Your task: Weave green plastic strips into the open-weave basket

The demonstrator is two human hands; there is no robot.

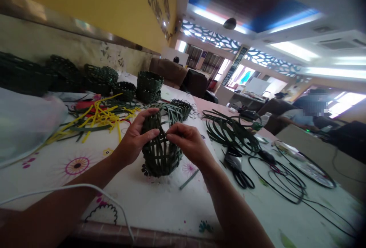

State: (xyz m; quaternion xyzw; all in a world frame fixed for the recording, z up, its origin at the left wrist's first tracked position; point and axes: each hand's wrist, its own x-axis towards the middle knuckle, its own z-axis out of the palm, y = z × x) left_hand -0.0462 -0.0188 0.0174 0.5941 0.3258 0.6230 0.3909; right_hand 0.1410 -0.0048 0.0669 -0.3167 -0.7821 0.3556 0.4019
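Note:
A half-woven dark green basket [161, 152] of flat strips stands on the flowered tablecloth [148, 198] in front of me. My left hand [135, 139] wraps round its left side, thumb over the rim and fingers pressed on the weave. On the right side, my right hand [187, 141] pinches a green strip near the top. Loose strip ends [171, 112] stick up behind the hands.
Several finished green baskets [148, 86] are stacked at the back left. A heap of yellow and green strips [98, 120] lies left, green strip coils [230, 129] right, beside scissors [238, 169] and black wire hoops [286, 181]. A person [307, 110] sits far right. A white cable [85, 189] crosses near me.

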